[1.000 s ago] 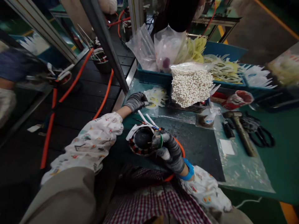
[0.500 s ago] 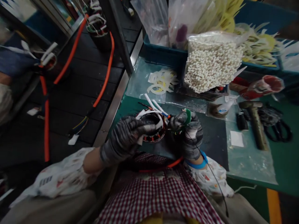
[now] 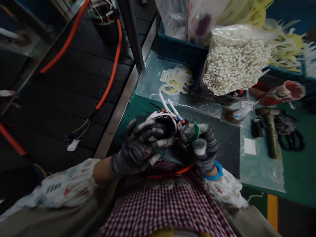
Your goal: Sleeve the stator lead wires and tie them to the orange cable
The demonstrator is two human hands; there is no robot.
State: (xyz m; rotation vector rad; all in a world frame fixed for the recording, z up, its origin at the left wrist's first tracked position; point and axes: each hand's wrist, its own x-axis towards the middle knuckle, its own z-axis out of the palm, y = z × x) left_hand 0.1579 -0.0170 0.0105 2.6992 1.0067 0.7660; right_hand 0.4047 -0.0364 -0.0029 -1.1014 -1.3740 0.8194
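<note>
A round motor stator (image 3: 166, 126) with copper windings and white sleeved leads sits at the near edge of the green bench, just above my lap. My left hand (image 3: 138, 148), in a grey glove, wraps around the stator's left side with the fingers curled on it. My right hand (image 3: 201, 144), also gloved, is closed at the stator's right side and pinches a small green piece (image 3: 196, 130) between thumb and fingers. Short white tubes stick up from the stator toward the back.
White ring-shaped papers (image 3: 174, 80) lie on a clear sheet behind the stator. A bag of white tubes (image 3: 234, 62) stands against a blue bin (image 3: 180, 51). A hammer (image 3: 269, 131), scissors (image 3: 291, 136) and a tape roll (image 3: 283, 92) lie at right. Orange cable (image 3: 111, 75) crosses the black conveyor at left.
A second ago my left hand reached to the white rings at the back; it has since come back onto the stator's left side. The view has tilted down and closer.
</note>
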